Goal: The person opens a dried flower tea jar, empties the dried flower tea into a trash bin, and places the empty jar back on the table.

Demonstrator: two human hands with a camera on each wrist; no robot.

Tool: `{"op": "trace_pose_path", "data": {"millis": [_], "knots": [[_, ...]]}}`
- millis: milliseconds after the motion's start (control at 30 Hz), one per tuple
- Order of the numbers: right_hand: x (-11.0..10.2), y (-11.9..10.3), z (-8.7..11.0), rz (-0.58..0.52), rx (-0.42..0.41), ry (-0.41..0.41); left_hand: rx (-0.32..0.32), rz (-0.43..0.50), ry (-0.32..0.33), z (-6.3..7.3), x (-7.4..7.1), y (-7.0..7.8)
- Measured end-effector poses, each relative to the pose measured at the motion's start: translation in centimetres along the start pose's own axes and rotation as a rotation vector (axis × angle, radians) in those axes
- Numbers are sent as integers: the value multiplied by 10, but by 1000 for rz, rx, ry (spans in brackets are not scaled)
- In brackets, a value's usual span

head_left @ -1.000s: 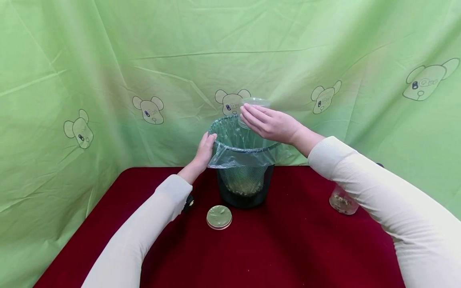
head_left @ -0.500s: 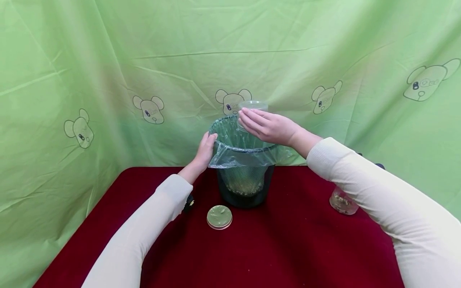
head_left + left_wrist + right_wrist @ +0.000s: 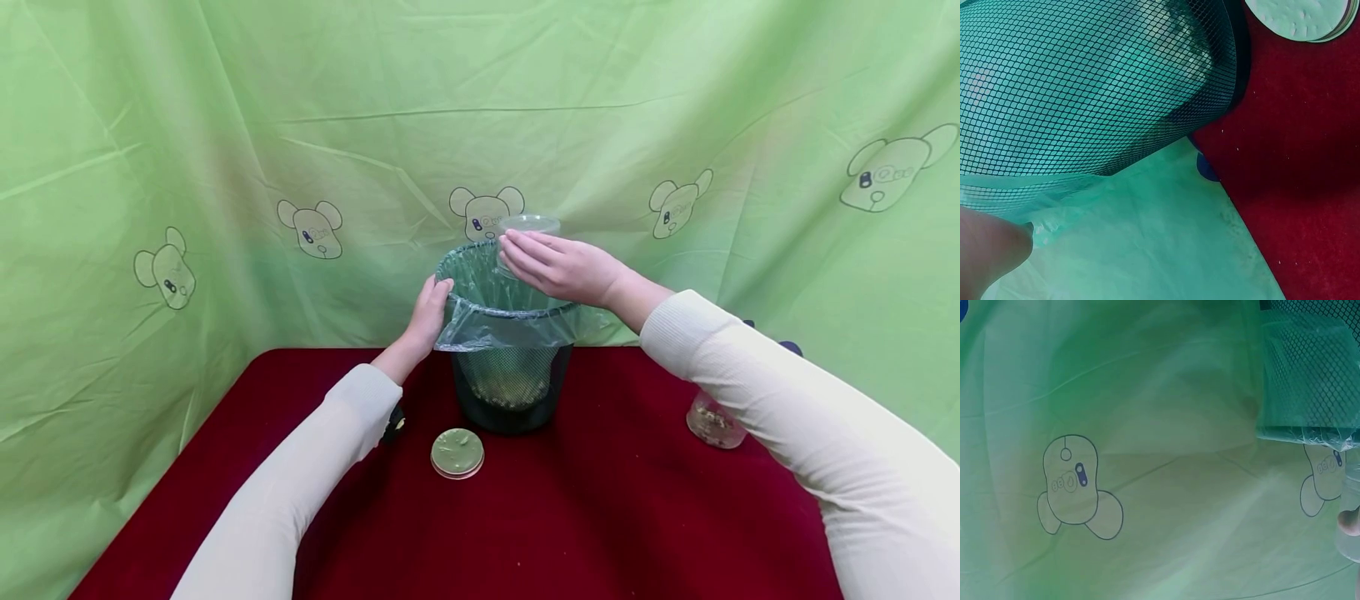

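A black mesh waste bin [image 3: 512,417] with a thin green plastic liner [image 3: 487,333] folded over its rim stands on the table. My left hand [image 3: 426,319] grips the bin's rim and liner on the left side; its thumb [image 3: 997,247] shows in the left wrist view. Above the bin's mouth my right hand [image 3: 558,265] holds a clear plastic jar [image 3: 534,223], one round end facing up. Part of that jar [image 3: 1349,547] appears at the right edge of the right wrist view. In front of the bin lies a round lid [image 3: 457,452], greenish on top.
Another clear jar [image 3: 714,423] with brownish bits inside stands to the right, partly behind my right forearm. A small dark object [image 3: 393,423] peeks out beside my left sleeve. Dark red cloth [image 3: 600,517] covers the table; a green printed curtain [image 3: 390,167] hangs close behind.
My right hand has come down slightly toward the bin with the jar. The left hand keeps its place on the rim.
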State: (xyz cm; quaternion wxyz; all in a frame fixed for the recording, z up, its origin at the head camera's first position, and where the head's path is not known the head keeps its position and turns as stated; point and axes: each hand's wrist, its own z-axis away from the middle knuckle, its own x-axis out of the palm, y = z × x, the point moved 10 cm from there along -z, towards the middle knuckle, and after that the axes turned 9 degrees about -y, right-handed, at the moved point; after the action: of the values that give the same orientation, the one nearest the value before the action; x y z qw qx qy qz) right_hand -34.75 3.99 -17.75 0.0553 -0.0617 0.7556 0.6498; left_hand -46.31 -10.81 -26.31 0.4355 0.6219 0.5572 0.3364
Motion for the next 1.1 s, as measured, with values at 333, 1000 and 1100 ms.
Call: {"op": "trace_pose_path", "data": {"millis": [333, 1000, 1100], "knots": [[0, 0, 3, 5, 1, -9, -9, -6, 1, 1, 1, 1], [4, 35, 16, -175, 238, -71, -8, -25, 4, 1, 1, 0], [5, 46, 22, -213, 328, -83, -12, -28, 6, 1, 0, 0]]}}
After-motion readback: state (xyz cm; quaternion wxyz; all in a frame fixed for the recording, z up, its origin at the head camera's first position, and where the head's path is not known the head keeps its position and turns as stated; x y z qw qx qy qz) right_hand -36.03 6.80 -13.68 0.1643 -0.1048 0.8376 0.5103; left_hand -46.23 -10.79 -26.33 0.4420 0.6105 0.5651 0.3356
